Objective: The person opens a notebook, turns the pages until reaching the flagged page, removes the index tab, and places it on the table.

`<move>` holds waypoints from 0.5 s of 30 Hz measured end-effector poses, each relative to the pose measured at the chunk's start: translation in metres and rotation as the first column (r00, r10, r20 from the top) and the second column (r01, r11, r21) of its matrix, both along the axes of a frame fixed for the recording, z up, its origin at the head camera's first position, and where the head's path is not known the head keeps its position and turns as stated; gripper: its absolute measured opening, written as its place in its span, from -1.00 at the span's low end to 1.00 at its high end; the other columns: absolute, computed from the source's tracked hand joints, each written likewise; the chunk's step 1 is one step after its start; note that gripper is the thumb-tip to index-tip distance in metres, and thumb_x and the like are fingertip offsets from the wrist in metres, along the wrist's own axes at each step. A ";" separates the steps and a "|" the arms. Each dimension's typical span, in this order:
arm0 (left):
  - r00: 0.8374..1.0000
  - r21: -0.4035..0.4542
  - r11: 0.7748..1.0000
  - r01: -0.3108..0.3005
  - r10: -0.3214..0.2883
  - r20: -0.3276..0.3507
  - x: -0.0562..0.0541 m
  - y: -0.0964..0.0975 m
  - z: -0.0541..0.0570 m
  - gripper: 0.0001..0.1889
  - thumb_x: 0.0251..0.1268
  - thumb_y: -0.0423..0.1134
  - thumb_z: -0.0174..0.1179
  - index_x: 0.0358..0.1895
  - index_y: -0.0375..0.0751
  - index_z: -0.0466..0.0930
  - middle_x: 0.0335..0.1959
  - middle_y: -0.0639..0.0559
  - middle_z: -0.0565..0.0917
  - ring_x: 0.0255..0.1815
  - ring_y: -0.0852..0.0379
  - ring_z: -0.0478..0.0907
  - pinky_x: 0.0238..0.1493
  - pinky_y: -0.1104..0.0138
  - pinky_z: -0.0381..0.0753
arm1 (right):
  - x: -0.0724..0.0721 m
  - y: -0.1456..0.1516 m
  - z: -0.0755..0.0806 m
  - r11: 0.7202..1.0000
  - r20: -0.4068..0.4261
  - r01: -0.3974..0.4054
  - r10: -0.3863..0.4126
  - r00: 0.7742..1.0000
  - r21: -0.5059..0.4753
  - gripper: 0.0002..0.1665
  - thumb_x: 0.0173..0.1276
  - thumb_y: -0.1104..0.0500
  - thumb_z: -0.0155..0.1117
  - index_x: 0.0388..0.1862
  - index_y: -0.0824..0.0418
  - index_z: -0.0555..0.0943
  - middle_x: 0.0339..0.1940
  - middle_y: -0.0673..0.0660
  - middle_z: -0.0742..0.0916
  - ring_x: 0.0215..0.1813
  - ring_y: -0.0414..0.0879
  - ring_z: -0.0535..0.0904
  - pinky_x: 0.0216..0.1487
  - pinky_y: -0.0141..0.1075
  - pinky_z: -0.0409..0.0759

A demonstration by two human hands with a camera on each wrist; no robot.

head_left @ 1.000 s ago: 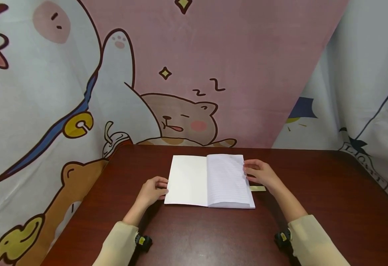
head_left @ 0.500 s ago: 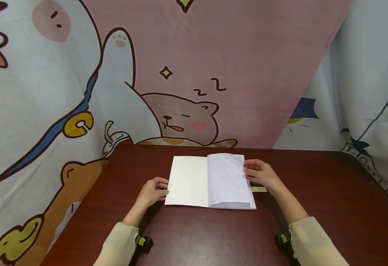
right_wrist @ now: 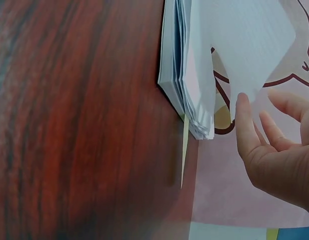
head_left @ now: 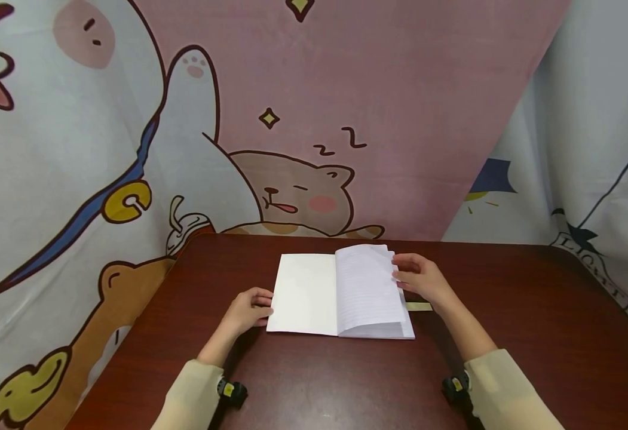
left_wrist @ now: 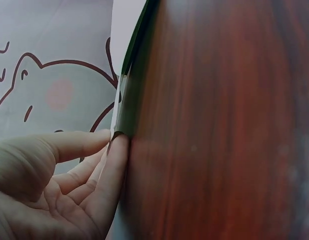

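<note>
An open notebook [head_left: 308, 295] lies on the table, with a blank white left side and a lined right side. My left hand [head_left: 249, 310] grips the left edge of its cover, thumb on one side and fingers on the other, as the left wrist view shows at the cover edge [left_wrist: 125, 102]. At the right side, my right hand [head_left: 422, 279] pinches the outer edge of a lined page [head_left: 370, 286]. That page [right_wrist: 259, 45] is raised and curves away from the page stack [right_wrist: 182, 75] below it in the right wrist view.
A pale yellow strip [head_left: 419, 306] sticks out from the notebook's right side. The dark brown wooden table [head_left: 319, 382] ends at a cartoon-printed cloth [head_left: 400, 119] behind. Black wrist cameras [head_left: 233, 393] sit at both sleeves.
The lined page has lifted further and shifted slightly left with the right hand, showing more of the pages beneath. The left hand stays at the cover edge.
</note>
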State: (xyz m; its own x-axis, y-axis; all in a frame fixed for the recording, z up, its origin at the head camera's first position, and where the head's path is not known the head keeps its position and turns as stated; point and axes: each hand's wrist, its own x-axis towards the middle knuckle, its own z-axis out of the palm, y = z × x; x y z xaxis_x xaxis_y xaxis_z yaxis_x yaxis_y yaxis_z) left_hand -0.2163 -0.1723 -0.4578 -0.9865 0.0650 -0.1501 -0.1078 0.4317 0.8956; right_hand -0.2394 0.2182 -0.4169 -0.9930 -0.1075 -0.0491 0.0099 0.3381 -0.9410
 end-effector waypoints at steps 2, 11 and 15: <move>1.000 0.025 1.000 0.018 -0.018 0.013 -0.001 -0.002 -0.001 -0.69 0.28 -0.48 0.24 0.09 -0.43 0.55 -0.06 -0.30 0.66 -0.27 0.08 0.66 -0.25 0.20 0.75 | 0.000 -0.001 0.001 1.000 -0.006 0.006 -0.006 1.000 0.005 -0.38 0.45 0.22 0.24 0.40 0.41 0.33 0.37 0.45 0.47 0.08 -0.02 0.62 0.13 -0.09 0.63; 0.995 0.122 0.990 0.067 -0.076 0.066 -0.006 -0.013 -0.004 -0.64 0.32 -0.43 0.24 0.16 -0.41 0.52 -0.04 -0.28 0.66 -0.26 0.14 0.65 -0.24 0.29 0.72 | -0.001 -0.005 0.004 0.999 -0.028 0.027 -0.026 0.999 0.025 -0.42 0.42 0.21 0.27 0.36 0.36 0.41 0.35 0.41 0.50 -0.04 -0.16 0.63 0.06 -0.18 0.70; 0.992 0.144 0.985 0.090 -0.101 0.070 -0.007 -0.015 -0.005 -0.62 0.32 -0.42 0.25 0.18 -0.42 0.50 -0.02 -0.28 0.66 -0.25 0.15 0.65 -0.22 0.29 0.72 | -0.002 -0.008 0.005 0.999 -0.037 0.028 -0.027 0.999 0.026 -0.44 0.40 0.24 0.27 0.34 0.35 0.43 0.34 0.40 0.51 -0.07 -0.17 0.62 0.05 -0.15 0.70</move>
